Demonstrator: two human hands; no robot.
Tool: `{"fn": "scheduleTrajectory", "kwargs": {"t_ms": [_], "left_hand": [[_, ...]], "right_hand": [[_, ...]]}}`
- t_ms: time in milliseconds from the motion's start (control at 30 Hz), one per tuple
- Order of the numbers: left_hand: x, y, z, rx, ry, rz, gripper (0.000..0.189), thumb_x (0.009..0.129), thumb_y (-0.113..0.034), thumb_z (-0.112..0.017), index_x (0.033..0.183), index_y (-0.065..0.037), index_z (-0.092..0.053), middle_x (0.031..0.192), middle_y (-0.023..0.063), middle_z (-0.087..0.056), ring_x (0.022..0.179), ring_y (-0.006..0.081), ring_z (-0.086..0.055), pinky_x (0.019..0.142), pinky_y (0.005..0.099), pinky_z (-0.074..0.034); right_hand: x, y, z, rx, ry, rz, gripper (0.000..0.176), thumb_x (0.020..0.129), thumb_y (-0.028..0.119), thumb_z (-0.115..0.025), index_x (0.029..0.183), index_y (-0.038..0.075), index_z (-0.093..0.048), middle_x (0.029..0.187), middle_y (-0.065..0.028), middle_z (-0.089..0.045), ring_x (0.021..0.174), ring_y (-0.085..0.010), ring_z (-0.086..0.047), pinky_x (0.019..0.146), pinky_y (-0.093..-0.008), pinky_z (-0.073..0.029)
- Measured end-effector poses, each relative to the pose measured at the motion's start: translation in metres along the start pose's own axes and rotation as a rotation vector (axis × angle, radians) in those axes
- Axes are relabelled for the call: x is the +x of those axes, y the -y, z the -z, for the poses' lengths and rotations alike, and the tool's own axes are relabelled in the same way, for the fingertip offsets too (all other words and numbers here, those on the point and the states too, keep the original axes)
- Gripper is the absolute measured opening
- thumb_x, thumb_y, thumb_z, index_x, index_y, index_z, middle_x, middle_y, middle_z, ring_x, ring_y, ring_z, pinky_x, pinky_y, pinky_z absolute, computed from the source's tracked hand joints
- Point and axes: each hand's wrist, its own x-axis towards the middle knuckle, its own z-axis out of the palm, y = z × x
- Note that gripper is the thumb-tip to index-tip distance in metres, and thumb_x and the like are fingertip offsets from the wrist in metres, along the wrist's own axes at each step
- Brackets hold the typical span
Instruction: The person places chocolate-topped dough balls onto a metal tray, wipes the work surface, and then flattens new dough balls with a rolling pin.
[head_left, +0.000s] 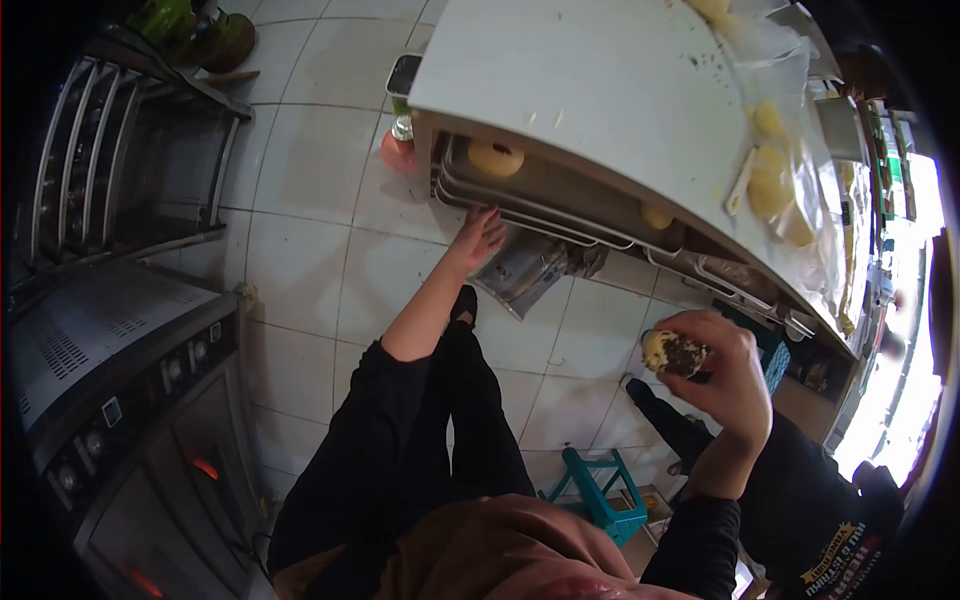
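Observation:
My right hand [725,375] is closed round a piece of dough with dark filling [674,354], held above the floor on the right. My left hand [478,240] is empty with its fingers apart, just below the edge of a metal tray [580,205] under the white table. On that tray lie a round pale dough ball with a dark mark [496,157] at the left and a smaller dough piece [656,214] farther right.
The white table [600,80] bears yellow dough [770,180] under plastic. A teal stool [608,495] stands near a co-worker in dark clothes [800,500]. Ovens [150,400] and a metal rack [130,160] line the left. A grey packet [525,272] lies on the floor.

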Motion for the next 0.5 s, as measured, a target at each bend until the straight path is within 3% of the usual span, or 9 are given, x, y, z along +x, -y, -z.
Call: {"fn": "scheduleTrajectory", "kwargs": {"t_ms": [100,233,333,500], "left_hand": [[0.037,0.010,0.001,-0.152,-0.078,-0.076,0.043,0.084,-0.022,-0.061,0.120,-0.018,-0.037,0.106,0.0019,-0.045,0.096,0.0210,-0.052,0.079,0.0390,-0.046],[0.063,0.010,0.008,-0.152,-0.002,-0.147,0.017,0.086,-0.011,-0.052,0.102,-0.009,-0.045,0.096,0.0041,-0.048,0.073,0.0200,-0.056,0.077,0.0404,-0.050],[0.050,0.013,0.000,-0.186,-0.079,-0.144,0.013,0.088,-0.008,-0.050,0.101,-0.007,-0.048,0.102,0.0052,-0.048,0.094,0.0245,-0.052,0.088,0.0444,-0.047],[-0.007,0.048,0.006,-0.176,-0.233,-0.152,0.022,0.084,-0.010,-0.049,0.104,-0.005,-0.045,0.110,0.0089,-0.046,0.099,0.0266,-0.050,0.091,0.0450,-0.045]], "right_hand": [[0.003,-0.036,-0.036,0.018,0.005,0.101,0.040,0.059,-0.002,-0.068,0.098,0.003,-0.064,0.095,-0.0116,-0.062,0.084,-0.0235,-0.064,0.063,-0.0281,-0.053],[0.006,-0.055,-0.059,0.085,-0.050,0.014,0.041,0.057,-0.003,-0.068,0.098,0.003,-0.064,0.094,-0.0119,-0.062,0.082,-0.0264,-0.063,0.069,-0.0312,-0.053],[0.003,-0.069,-0.068,0.116,-0.083,-0.062,0.041,0.057,-0.003,-0.068,0.098,0.003,-0.064,0.094,-0.0125,-0.062,0.082,-0.0274,-0.063,0.071,-0.0322,-0.052],[-0.001,-0.095,-0.077,0.108,-0.137,-0.032,0.040,0.058,-0.001,-0.069,0.098,0.003,-0.063,0.094,-0.0135,-0.062,0.082,-0.0299,-0.062,0.073,-0.0337,-0.050]]}}
